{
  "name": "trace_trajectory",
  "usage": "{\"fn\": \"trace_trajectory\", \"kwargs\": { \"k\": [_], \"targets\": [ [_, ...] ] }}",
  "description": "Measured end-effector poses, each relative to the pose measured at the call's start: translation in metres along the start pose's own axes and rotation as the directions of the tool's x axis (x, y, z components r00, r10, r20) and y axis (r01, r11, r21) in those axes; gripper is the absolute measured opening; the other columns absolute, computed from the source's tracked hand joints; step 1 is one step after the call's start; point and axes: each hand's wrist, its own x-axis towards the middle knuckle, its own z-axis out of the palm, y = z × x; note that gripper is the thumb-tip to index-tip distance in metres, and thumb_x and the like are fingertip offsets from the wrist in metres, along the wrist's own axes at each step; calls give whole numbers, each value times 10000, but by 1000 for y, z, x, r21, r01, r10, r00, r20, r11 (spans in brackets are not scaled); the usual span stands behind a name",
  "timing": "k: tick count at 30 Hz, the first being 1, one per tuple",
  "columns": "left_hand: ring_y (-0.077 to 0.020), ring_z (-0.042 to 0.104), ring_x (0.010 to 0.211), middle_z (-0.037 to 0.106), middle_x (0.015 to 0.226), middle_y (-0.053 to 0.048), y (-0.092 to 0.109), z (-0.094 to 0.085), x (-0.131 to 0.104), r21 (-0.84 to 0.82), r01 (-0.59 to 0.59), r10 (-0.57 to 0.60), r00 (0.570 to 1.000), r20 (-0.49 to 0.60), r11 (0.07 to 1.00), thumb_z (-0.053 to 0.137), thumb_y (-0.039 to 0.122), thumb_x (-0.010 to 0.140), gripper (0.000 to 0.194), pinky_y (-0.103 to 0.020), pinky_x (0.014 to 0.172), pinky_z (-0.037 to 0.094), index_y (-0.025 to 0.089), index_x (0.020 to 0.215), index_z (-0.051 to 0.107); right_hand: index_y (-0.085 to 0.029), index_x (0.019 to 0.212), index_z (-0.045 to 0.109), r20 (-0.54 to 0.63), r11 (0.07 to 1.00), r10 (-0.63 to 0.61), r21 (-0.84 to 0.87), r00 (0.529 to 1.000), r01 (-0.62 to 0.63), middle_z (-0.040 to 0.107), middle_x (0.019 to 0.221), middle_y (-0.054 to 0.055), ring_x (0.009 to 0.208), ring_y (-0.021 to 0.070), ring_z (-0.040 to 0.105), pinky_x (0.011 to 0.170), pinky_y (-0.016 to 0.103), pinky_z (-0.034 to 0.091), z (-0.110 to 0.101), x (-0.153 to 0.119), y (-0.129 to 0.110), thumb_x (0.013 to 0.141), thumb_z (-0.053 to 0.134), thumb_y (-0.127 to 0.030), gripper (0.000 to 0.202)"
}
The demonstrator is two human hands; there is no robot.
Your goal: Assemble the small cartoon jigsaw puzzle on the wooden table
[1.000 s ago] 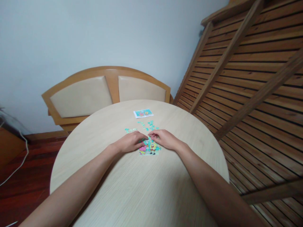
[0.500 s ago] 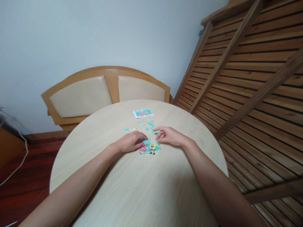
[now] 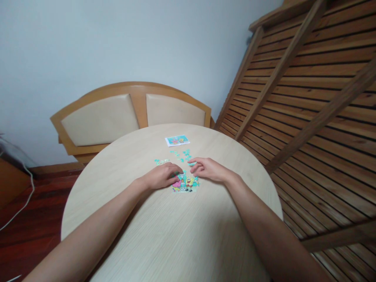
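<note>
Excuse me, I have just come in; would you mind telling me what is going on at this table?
A person has both bare hands at a partly joined jigsaw puzzle on a round table. The left hand lies over its left side; the right hand is near its upper right, and whether it holds a piece cannot be told. Loose pieces lie beyond the puzzle, with a picture card farther back.

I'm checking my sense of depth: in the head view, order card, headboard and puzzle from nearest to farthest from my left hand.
From your left hand:
1. Puzzle, partly hidden by it, extending right
2. Card, farther forward, slightly right
3. Headboard, beyond the table
</note>
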Motion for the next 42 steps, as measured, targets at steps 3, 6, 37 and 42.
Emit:
{"fn": "trace_trajectory", "kwargs": {
  "k": [3, 6, 37, 42],
  "targets": [
    [-237, 639, 1068, 694, 1149, -94, 0, 1, 0, 4, 4, -4, 1000, 1, 1000, 543, 277, 968, 257, -378, 968, 487, 183, 1197, 614, -150, 1329, 554, 4, 1000, 2, 25, 1000, -2, 712, 1014, 89, 798, 134, 678, 752, 269, 542, 1, 0, -1, 793, 668, -148, 547],
    [-239, 637, 1071, 693, 1152, -96, 1, 0, 0, 3, 10, -10, 1000, 2, 1000, 537, 271, 968, 254, -378, 968, 486, 181, 1192, 616, -151, 1338, 557, 8, 999, -33, 11, 999, 33, 720, 1030, 100, 840, 146, 690, 768, 273, 546, 2, 0, -1, 807, 650, -138, 539],
    [-241, 632, 1081, 684, 1157, -105, -7, -1, -2, 60, 21, -22, 1000, 9, 998, 536, 268, 965, 247, -364, 960, 492, 184, 1175, 633, -152, 1336, 568, 14, 997, -83, -1, 996, 83, 695, 1052, 100, 916, 160, 661, 852, 328, 531, -1, -1, -7, 828, 632, -140, 513],
    [-243, 625, 1091, 679, 1172, -103, -9, 0, -2, 104, 43, -44, 999, 9, 994, 525, 273, 972, 255, -371, 973, 488, 181, 1183, 636, -159, 1367, 527, 86, 996, -55, 75, 995, 49, 695, 1062, 94, 899, 146, 666, 856, 316, 533, 2, 0, -1, 827, 653, -152, 554]
  ]
}}
